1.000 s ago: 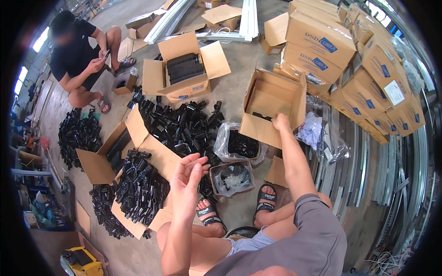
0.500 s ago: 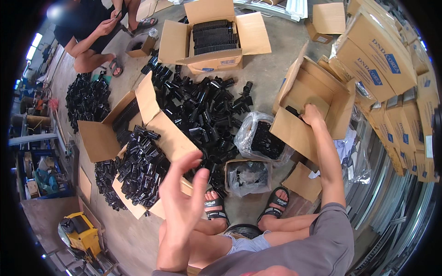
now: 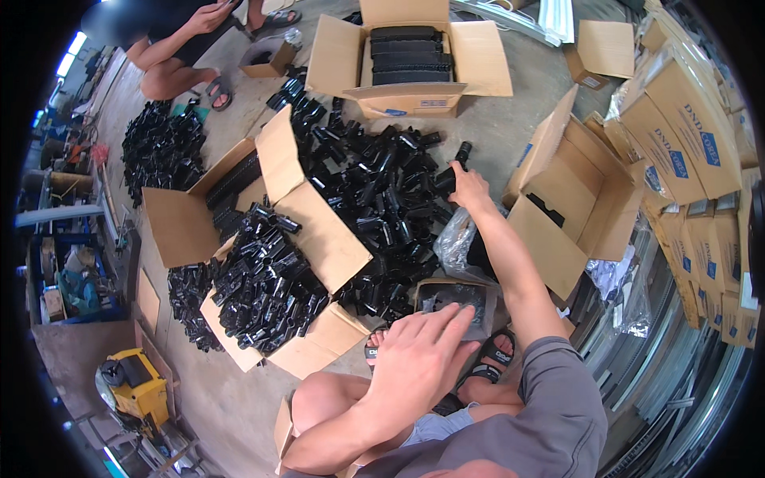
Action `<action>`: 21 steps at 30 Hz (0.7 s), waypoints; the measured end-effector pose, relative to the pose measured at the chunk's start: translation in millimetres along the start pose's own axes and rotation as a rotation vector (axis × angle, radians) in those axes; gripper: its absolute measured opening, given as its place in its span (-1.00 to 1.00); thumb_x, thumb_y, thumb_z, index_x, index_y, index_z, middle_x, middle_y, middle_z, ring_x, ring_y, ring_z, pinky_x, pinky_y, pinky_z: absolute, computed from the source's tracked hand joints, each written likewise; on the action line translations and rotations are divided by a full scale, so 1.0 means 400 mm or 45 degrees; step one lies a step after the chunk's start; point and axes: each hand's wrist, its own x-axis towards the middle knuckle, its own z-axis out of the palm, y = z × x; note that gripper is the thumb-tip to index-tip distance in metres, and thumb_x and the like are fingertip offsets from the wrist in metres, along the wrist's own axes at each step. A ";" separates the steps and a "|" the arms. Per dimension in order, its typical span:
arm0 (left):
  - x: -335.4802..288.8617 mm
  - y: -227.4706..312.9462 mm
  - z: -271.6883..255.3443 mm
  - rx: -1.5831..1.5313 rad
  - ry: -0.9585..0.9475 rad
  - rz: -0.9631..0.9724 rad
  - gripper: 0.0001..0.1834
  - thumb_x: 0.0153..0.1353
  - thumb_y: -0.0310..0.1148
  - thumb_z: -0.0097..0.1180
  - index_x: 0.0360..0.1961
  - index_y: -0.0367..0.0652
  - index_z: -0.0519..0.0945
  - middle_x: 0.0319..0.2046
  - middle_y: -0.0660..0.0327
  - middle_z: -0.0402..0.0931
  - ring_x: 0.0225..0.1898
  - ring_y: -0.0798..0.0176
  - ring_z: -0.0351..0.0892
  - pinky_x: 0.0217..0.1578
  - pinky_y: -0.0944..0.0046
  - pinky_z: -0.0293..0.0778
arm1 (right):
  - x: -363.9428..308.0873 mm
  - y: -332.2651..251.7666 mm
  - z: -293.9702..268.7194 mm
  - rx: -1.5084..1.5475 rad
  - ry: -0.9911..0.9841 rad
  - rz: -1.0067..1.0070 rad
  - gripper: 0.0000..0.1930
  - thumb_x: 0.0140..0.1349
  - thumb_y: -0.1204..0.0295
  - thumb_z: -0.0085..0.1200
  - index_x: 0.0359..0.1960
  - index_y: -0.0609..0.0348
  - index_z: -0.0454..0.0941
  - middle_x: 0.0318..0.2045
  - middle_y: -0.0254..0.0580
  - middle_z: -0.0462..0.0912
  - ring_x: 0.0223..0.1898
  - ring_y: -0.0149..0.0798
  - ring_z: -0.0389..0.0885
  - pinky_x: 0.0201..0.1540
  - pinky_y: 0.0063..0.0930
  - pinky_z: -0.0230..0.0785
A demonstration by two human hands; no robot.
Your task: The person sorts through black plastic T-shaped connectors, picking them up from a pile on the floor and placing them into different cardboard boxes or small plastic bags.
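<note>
My right hand (image 3: 470,190) is at the right edge of a large pile of glossy black tubular parts (image 3: 390,179). Its fingers are closed around one black tubular part (image 3: 464,151), whose upper end sticks out past the fingertips. Close in front of my body, my left hand (image 3: 418,354) is raised with fingers stretched out, holding nothing. To the right stands an open cardboard box (image 3: 590,175) with a short row of black parts (image 3: 547,209) against its near left wall. Below my right forearm are a plastic-lined bag (image 3: 456,243) and a small lined box (image 3: 478,307), both partly hidden.
An open carton (image 3: 406,103) with stacked black parts stands at the back. On the left, another open carton (image 3: 171,227) has a heap of parts (image 3: 263,279) beside it. A person (image 3: 171,48) crouches at the far left. Sealed cartons (image 3: 677,135) and metal profiles (image 3: 661,382) line the right side.
My right hand has left the right-hand box and moved left to the pile's edge. My left hand has moved right and lower, turning its back up. The view has shifted slightly.
</note>
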 end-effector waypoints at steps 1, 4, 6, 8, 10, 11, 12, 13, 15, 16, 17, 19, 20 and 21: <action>-0.005 -0.004 0.000 -0.005 0.006 0.014 -0.50 0.04 -0.29 0.37 0.06 -0.10 0.59 -0.02 0.19 0.62 -0.11 0.10 0.63 -0.05 0.16 0.51 | 0.008 0.003 0.019 -0.019 -0.010 0.066 -0.26 0.01 0.43 0.37 0.25 -0.22 0.30 0.05 0.08 0.51 0.13 0.14 0.52 0.10 -0.03 0.48; -0.016 -0.009 -0.017 -0.010 0.030 0.022 -0.50 0.07 -0.25 0.36 0.07 -0.07 0.58 -0.03 0.21 0.62 -0.10 0.11 0.62 -0.04 0.17 0.51 | 0.034 0.038 0.048 0.049 0.093 0.074 -0.27 0.03 0.52 0.27 0.28 -0.24 0.27 0.03 0.17 0.53 0.13 0.21 0.51 0.15 -0.01 0.43; -0.021 -0.013 -0.028 -0.017 0.034 0.020 -0.51 0.08 -0.24 0.35 0.07 -0.07 0.58 -0.03 0.21 0.62 -0.09 0.11 0.61 -0.03 0.18 0.51 | 0.039 0.057 0.046 -0.012 0.129 0.076 -0.27 0.03 0.54 0.23 0.28 -0.22 0.28 0.02 0.20 0.53 0.11 0.24 0.52 0.15 0.00 0.44; -0.025 -0.013 -0.038 -0.019 0.044 0.022 -0.51 0.09 -0.24 0.35 0.07 -0.07 0.58 -0.03 0.21 0.62 -0.09 0.11 0.61 -0.03 0.17 0.51 | 0.045 0.078 0.034 -0.029 0.115 0.179 -0.31 0.06 0.45 0.27 0.27 -0.20 0.31 0.03 0.14 0.51 0.13 0.20 0.49 0.14 -0.05 0.45; -0.031 -0.013 -0.045 -0.017 0.057 0.014 -0.51 0.09 -0.24 0.34 0.08 -0.07 0.57 -0.03 0.21 0.62 -0.09 0.11 0.61 -0.03 0.17 0.50 | 0.038 0.083 0.019 -0.061 0.122 0.136 -0.37 0.12 0.37 0.24 0.27 -0.17 0.34 0.01 0.17 0.52 0.09 0.23 0.52 0.13 -0.04 0.44; -0.033 -0.013 -0.050 -0.030 0.052 0.020 -0.51 0.10 -0.25 0.33 0.08 -0.08 0.57 -0.03 0.20 0.62 -0.09 0.10 0.61 -0.03 0.17 0.50 | 0.034 0.082 0.015 -0.001 0.206 0.108 -0.44 0.14 0.37 0.20 0.23 -0.13 0.40 0.00 0.19 0.54 0.07 0.23 0.53 0.12 -0.02 0.44; -0.034 -0.011 -0.053 -0.043 0.048 0.031 -0.51 0.10 -0.25 0.33 0.09 -0.08 0.57 -0.02 0.20 0.62 -0.08 0.10 0.61 -0.03 0.16 0.50 | 0.031 0.087 0.009 0.060 0.294 0.082 -0.50 0.17 0.37 0.17 0.19 -0.10 0.46 -0.01 0.21 0.55 0.05 0.23 0.55 0.11 0.00 0.44; -0.036 -0.008 -0.055 -0.049 0.055 0.034 -0.51 0.10 -0.25 0.33 0.09 -0.08 0.57 -0.02 0.20 0.62 -0.08 0.10 0.61 -0.03 0.16 0.50 | 0.030 0.090 0.003 0.052 0.299 0.081 -0.50 0.17 0.37 0.17 0.19 -0.10 0.46 -0.01 0.21 0.55 0.05 0.23 0.55 0.11 0.00 0.44; -0.044 -0.001 -0.059 -0.047 0.054 0.036 -0.51 0.11 -0.26 0.32 0.09 -0.10 0.56 -0.02 0.18 0.61 -0.08 0.09 0.61 -0.03 0.16 0.49 | 0.030 0.087 -0.008 0.224 0.408 0.073 -0.67 0.20 0.36 0.13 0.03 -0.01 0.60 -0.05 0.22 0.60 0.01 0.24 0.57 0.10 0.00 0.44; -0.048 0.000 -0.059 -0.049 0.061 0.038 -0.51 0.11 -0.26 0.32 0.09 -0.10 0.56 -0.02 0.18 0.61 -0.08 0.09 0.61 -0.03 0.16 0.49 | 0.024 0.087 -0.015 0.219 0.412 0.069 -0.67 0.20 0.36 0.13 0.03 -0.01 0.60 -0.05 0.22 0.60 0.01 0.24 0.57 0.10 0.00 0.44; -0.053 0.002 -0.058 -0.043 0.070 0.039 -0.51 0.11 -0.27 0.32 0.09 -0.11 0.56 -0.02 0.17 0.61 -0.08 0.08 0.61 -0.03 0.15 0.49 | 0.018 0.087 -0.023 0.175 0.429 0.062 -0.72 0.23 0.37 0.11 -0.02 0.04 0.63 -0.09 0.21 0.63 0.00 0.23 0.59 0.10 -0.01 0.44; -0.061 0.002 -0.059 -0.039 0.087 0.047 -0.51 0.11 -0.27 0.32 0.09 -0.12 0.56 -0.02 0.16 0.61 -0.07 0.07 0.61 -0.04 0.15 0.49 | -0.002 0.090 -0.039 0.128 0.454 0.054 -0.76 0.25 0.38 0.10 -0.08 0.09 0.66 -0.13 0.19 0.67 -0.02 0.22 0.60 0.09 -0.03 0.44; -0.065 0.002 -0.062 -0.049 0.080 0.053 -0.52 0.12 -0.28 0.31 0.09 -0.13 0.56 -0.02 0.15 0.61 -0.08 0.07 0.61 -0.04 0.15 0.49 | -0.020 0.096 -0.046 0.178 0.415 0.051 -0.76 0.25 0.37 0.09 -0.08 0.10 0.66 -0.12 0.19 0.66 -0.01 0.22 0.60 0.09 -0.03 0.44; -0.068 0.002 -0.064 -0.058 0.078 0.059 -0.52 0.12 -0.29 0.31 0.09 -0.14 0.56 -0.02 0.14 0.61 -0.08 0.06 0.61 -0.05 0.15 0.49 | -0.036 0.095 -0.059 0.227 0.379 0.043 -0.75 0.25 0.37 0.09 -0.08 0.11 0.66 -0.12 0.19 0.66 -0.01 0.23 0.60 0.08 -0.02 0.44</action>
